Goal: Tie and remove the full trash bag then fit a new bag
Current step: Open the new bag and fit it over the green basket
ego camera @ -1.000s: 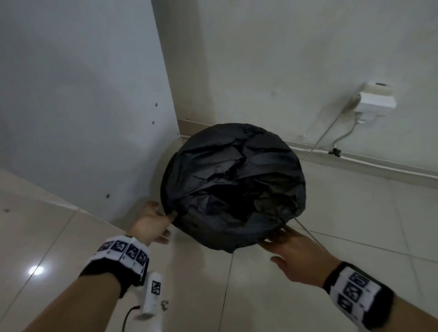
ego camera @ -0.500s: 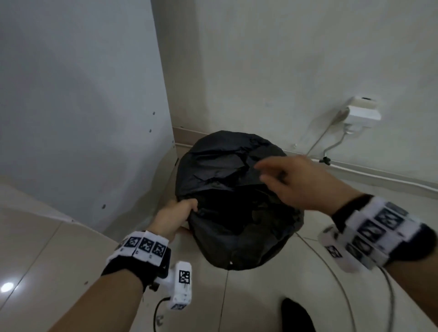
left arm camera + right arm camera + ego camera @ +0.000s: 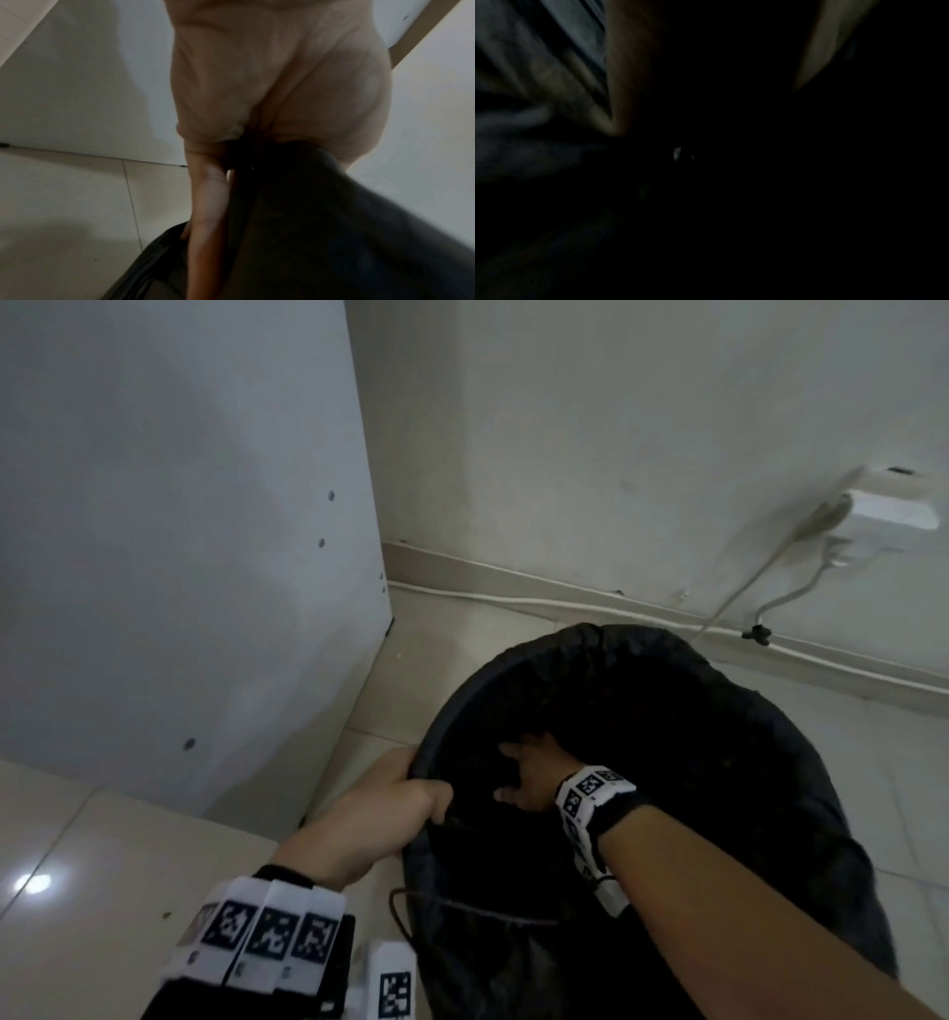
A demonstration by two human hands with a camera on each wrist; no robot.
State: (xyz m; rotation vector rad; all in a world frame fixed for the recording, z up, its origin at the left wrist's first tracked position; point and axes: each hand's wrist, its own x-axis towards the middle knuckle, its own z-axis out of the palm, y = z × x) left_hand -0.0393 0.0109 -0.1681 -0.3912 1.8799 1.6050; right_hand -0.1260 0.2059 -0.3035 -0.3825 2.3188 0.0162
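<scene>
Trash bag [image 3: 770, 814]: black, thin film, dull and crinkled, draped over the rim of a round bin on floor tiles [image 3: 102, 839], in a corner by a white panel [image 3: 179, 531].

Step in hand (judged): fitting a bag into the bin, i.e. lining it. Can't tell from these views whether this is the new bag or the full one.

Near: L hand [image 3: 380, 809] fingers curled over the near-left rim, clamped on bag film + rim edge; L wrist view confirms black film pinched under the palm [image 3: 277, 81].

Just past that grip, inside the mouth: R hand [image 3: 534, 783] reaches down into the bag, fingers lost in the dark. R wrist view nearly black, so R grip state can't be told.

Beyond the grips: far rim gathered, puckered. Behind it, cable [image 3: 744, 593] along the skirting, wall adapter [image 3: 893, 505].

Next (judged): push film down to the bin floor w/ R hand, while L keeps the rim pinned so the edge doesn't slip in.
</scene>
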